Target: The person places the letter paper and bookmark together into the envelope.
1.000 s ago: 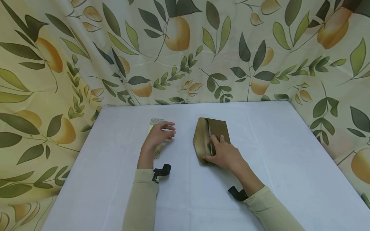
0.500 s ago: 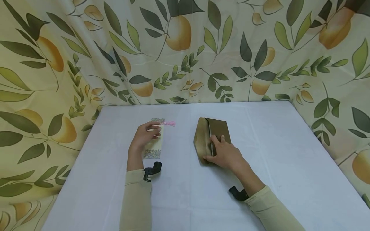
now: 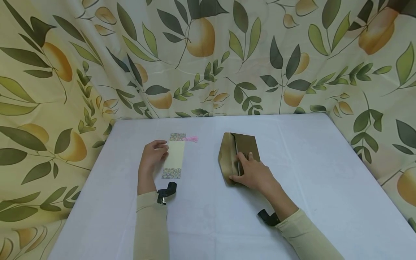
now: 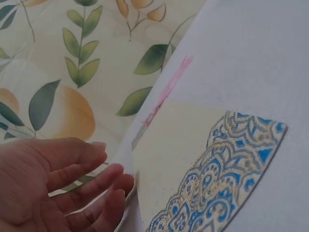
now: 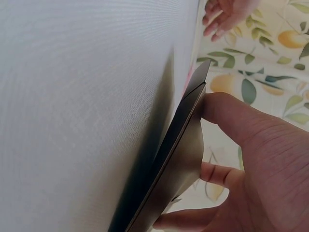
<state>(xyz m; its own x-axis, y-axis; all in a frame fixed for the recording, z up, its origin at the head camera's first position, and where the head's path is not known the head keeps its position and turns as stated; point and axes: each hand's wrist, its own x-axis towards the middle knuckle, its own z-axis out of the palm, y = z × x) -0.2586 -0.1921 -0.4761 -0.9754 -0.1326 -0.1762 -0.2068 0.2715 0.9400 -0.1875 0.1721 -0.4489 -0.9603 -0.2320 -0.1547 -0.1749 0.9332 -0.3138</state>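
In the head view a cream bookmark (image 3: 174, 155) with patterned bands at both ends lies on the left half of the table. A pink tassel (image 3: 191, 139) sticks out from its far end. My left hand (image 3: 152, 153) is beside the bookmark's left edge, fingers loosely bent and holding nothing; whether the fingertips touch that edge cannot be told. In the left wrist view the bookmark's near band (image 4: 212, 179) shows blue and gold. A gold-brown envelope (image 3: 248, 142) with its flap unfolded to the left is gripped by my right hand (image 3: 255, 173), thumb near the flap's lower end.
A white cloth covers the table (image 3: 201, 209). Behind and at the sides hangs a curtain (image 3: 227, 86) printed with fruit and leaves. A small black camera mount sits on each wrist.
My left hand has moved left, off the bookmark, uncovering it and its pink tassel. The right hand and the envelope stay where they were.
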